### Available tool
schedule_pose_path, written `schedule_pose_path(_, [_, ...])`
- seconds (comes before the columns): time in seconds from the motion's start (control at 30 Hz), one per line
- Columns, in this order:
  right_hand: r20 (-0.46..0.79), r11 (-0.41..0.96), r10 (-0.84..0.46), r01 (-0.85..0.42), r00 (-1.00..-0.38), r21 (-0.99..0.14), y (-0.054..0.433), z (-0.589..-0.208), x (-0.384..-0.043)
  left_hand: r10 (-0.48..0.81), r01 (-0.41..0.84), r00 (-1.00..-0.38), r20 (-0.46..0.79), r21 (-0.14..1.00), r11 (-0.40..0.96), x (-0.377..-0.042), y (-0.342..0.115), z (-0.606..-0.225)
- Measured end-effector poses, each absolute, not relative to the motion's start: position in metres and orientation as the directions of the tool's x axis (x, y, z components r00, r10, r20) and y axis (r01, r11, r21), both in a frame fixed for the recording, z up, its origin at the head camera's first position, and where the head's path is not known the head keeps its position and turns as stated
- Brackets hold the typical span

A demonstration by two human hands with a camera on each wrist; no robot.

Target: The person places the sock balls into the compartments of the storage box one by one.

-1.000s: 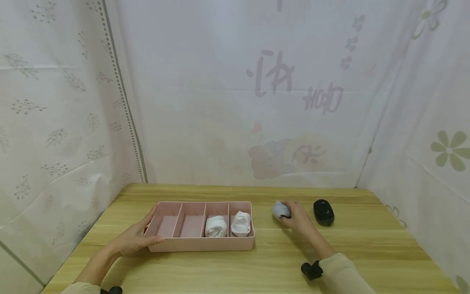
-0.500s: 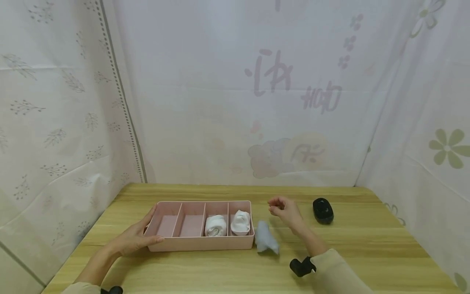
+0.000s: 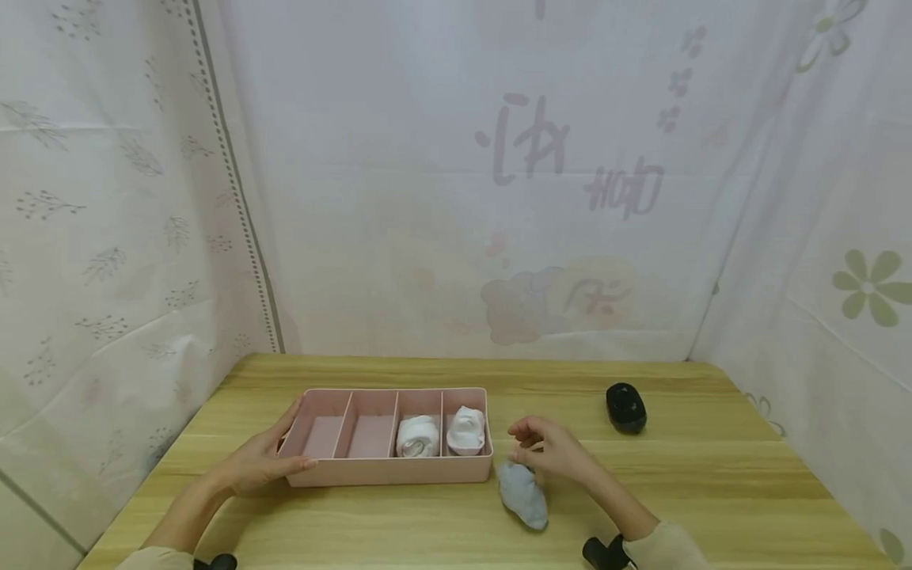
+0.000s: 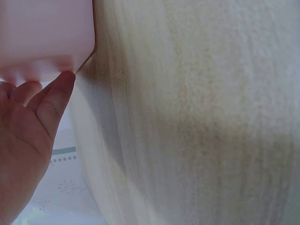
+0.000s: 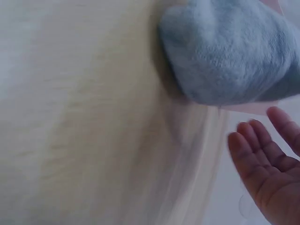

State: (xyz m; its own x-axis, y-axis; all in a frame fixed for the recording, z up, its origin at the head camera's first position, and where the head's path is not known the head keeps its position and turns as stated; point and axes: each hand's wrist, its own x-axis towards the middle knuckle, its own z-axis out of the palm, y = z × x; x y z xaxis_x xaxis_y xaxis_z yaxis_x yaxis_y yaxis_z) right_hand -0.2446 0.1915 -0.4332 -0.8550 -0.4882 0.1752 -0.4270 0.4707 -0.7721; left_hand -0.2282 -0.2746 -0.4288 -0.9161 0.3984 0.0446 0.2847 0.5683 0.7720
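Note:
A pink divided box point(image 3: 388, 471) lies on the table, with my left hand point(image 3: 260, 463) gripping its left end, thumb along the front wall. In the left wrist view, fingertips press the box's wall point(image 4: 51, 33). A rolled white sock point(image 3: 418, 437) sits in the third compartment from the left. Another white sock point(image 3: 466, 431) fills the rightmost one. A bundled grey sock point(image 3: 523, 497) rests on the table just right of the box. My right hand point(image 3: 556, 453) is just beyond it, holding nothing. In the right wrist view the hand's fingers point(image 5: 243, 150) are apart from the grey sock point(image 5: 229, 51).
A black oval object point(image 3: 627, 408) stands on the wooden table point(image 3: 677, 483) at the right. Patterned white curtains point(image 3: 399, 198) enclose the back and both sides. The two left compartments of the box show bare floors.
The grey sock has left my right hand and lies nearer the front, beside the box's right end. My right hand moved left, then toward the front. My left hand stays on the box.

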Motion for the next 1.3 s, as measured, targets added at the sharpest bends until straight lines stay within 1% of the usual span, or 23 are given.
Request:
schedule_pose_path(0.1, [0.127, 0.452, -0.54, -0.414, -0.832, -0.79, 0.193, -0.433, -0.237, 0.4, 0.293, -0.915, 0.051, 0.765, 0.573, -0.228, -0.275, -0.428])
schedule_pose_path(0.3, [0.09, 0.452, -0.581, -0.412, -0.809, -0.791, 0.195, -0.429, -0.224, 0.4, 0.306, -0.915, 0.061, 0.752, 0.584, -0.228, -0.275, -0.428])
schedule_pose_path(0.43, [0.023, 0.502, -0.632, -0.431, -0.775, -0.749, 0.197, -0.428, -0.215, 0.395, 0.306, -0.916, 0.064, 0.749, 0.587, -0.227, -0.274, -0.428])
schedule_pose_path(0.5, [0.01, 0.521, -0.646, -0.45, -0.763, -0.725, 0.197, -0.428, -0.213, 0.391, 0.304, -0.918, 0.064, 0.749, 0.589, -0.227, -0.274, -0.427])
schedule_pose_path(0.57, [0.005, 0.525, -0.648, -0.451, -0.762, -0.721, 0.198, -0.428, -0.211, 0.387, 0.3, -0.92, 0.062, 0.748, 0.592, -0.227, -0.274, -0.427])
schedule_pose_path(0.7, [0.0, 0.505, -0.635, -0.414, -0.773, -0.757, 0.198, -0.428, -0.211, 0.381, 0.284, -0.923, 0.048, 0.752, 0.594, -0.227, -0.274, -0.427])
schedule_pose_path(0.93, [0.058, 0.478, -0.601, -0.416, -0.797, -0.774, 0.2, -0.424, -0.212, 0.382, 0.276, -0.923, 0.04, 0.761, 0.588, -0.228, -0.274, -0.428])
schedule_pose_path(1.07, [0.106, 0.449, -0.57, -0.417, -0.815, -0.79, 0.2, -0.416, -0.215, 0.384, 0.284, -0.922, 0.049, 0.76, 0.585, -0.228, -0.275, -0.428])
schedule_pose_path(1.3, [0.19, 0.426, -0.522, -0.447, -0.832, -0.787, 0.188, -0.397, -0.225, 0.386, 0.285, -0.921, 0.049, 0.759, 0.585, -0.228, -0.275, -0.428])
